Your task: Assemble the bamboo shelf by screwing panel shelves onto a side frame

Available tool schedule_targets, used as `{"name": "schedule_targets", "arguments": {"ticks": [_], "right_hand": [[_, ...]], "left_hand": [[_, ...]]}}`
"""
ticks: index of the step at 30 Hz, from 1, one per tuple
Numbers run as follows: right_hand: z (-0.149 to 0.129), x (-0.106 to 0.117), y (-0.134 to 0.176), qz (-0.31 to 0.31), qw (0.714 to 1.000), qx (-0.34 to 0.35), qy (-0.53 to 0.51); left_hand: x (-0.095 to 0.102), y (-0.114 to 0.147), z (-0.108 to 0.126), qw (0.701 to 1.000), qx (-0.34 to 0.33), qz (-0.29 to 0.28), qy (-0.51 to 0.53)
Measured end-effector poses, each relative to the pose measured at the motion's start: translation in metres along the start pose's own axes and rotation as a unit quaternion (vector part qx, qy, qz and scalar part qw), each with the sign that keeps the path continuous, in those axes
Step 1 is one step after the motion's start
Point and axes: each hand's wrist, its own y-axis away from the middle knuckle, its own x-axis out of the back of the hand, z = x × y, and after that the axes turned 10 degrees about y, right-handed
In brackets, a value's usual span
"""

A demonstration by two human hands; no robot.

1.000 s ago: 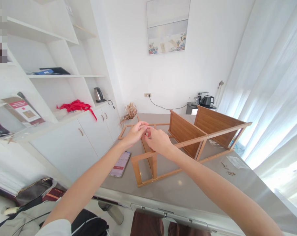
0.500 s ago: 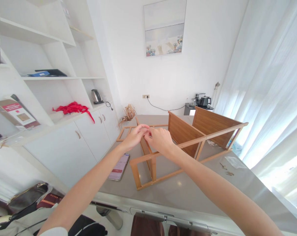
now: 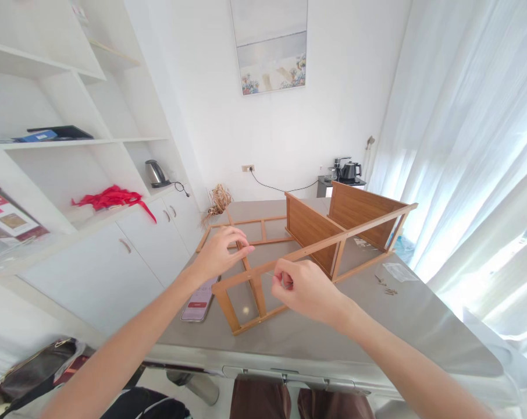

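Observation:
A wooden shelf frame lies on its side across the table, two brown panels standing up within its slats. Over the frame's left end hovers my left hand, thumb and fingers apart, with nothing in them. My right hand is curled closed above the frame's near rail. A thin pale sliver shows at its left side, but what the fingers hold is too small to name. A phone lies on the table beside the frame, partly behind my left forearm.
On the grey table to the right lie several small screws and a clear plastic bag. Dried flowers are at the far left. A black coffee pot stands behind the frame. Brown chairs are at the near edge.
My hands were together above the frame and have separated. The left has opened and moved left; the right has come lower and nearer, still closed. The view has shifted right.

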Motion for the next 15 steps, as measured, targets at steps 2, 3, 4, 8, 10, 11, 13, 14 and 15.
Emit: {"name": "schedule_targets", "arguments": {"ticks": [2, 3, 4, 8, 10, 11, 13, 14, 15], "right_hand": [[-0.001, -0.012, 0.000, 0.008, 1.000, 0.024, -0.007], [-0.002, -0.018, 0.000, 0.015, 0.999, 0.037, -0.011], [-0.004, -0.024, -0.001, 0.025, 0.998, 0.049, -0.016], [-0.008, -0.043, -0.004, 0.053, 0.993, 0.090, -0.050], [-0.009, -0.050, -0.005, 0.065, 0.991, 0.097, -0.060], [-0.009, -0.052, -0.005, 0.070, 0.991, 0.097, -0.062], [-0.009, -0.056, -0.006, 0.080, 0.990, 0.097, -0.063], [-0.008, -0.057, -0.006, 0.083, 0.990, 0.098, -0.064], [-0.008, -0.058, -0.006, 0.085, 0.989, 0.099, -0.065]], "left_hand": [[-0.001, 0.001, -0.001, 1.000, 0.009, -0.018, -0.021], [-0.001, 0.002, -0.002, 0.999, 0.007, -0.031, -0.023], [-0.001, 0.003, -0.003, 0.999, 0.000, -0.047, -0.022], [0.000, 0.007, -0.003, 0.992, -0.033, -0.119, -0.007], [-0.001, 0.008, -0.003, 0.991, -0.043, -0.126, 0.002], [-0.002, 0.009, -0.004, 0.992, -0.047, -0.121, 0.006], [-0.007, 0.009, -0.008, 0.993, -0.060, -0.105, 0.010], [-0.010, 0.009, -0.010, 0.993, -0.072, -0.097, 0.011], [-0.013, 0.009, -0.013, 0.992, -0.087, -0.087, 0.012]]}}
